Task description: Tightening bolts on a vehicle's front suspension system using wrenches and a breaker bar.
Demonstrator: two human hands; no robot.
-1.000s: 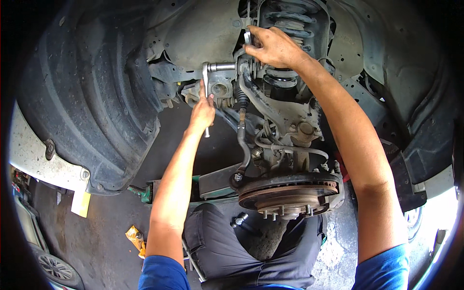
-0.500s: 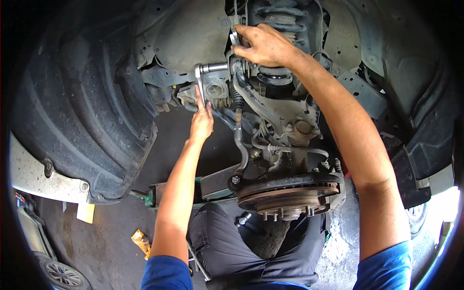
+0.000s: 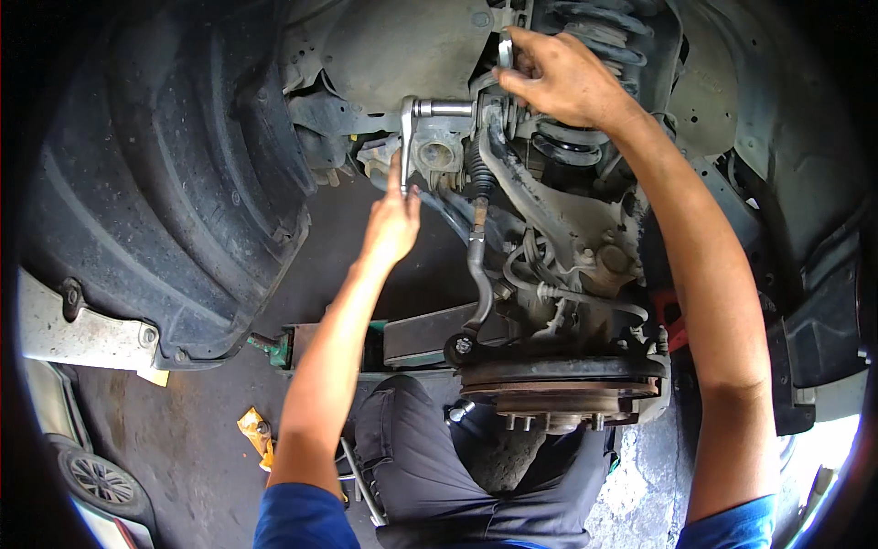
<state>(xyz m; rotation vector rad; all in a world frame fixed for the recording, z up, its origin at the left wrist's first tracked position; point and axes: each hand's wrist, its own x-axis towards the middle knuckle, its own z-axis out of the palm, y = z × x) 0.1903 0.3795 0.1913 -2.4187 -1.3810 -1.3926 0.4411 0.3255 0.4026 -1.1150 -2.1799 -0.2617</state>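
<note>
Dark liner (image 3: 183, 192) leftward, brake disc (image 3: 562, 373) below, left hand (image 3: 391, 227) curls round ratchet (image 3: 407, 142), right hand (image 3: 569, 84) pinches silver tool (image 3: 506, 49).

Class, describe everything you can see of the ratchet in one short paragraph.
The ratchet is slim, shiny and silver-coloured, and looks like metal. Its handle stands nearly upright, with the head at the top. A long, round, bright socket sticks out from the head toward the right, reaching the upper end of the suspension arm; what it sits on there is hidden. The left hand holds the handle low down and covers its lower end.
</note>
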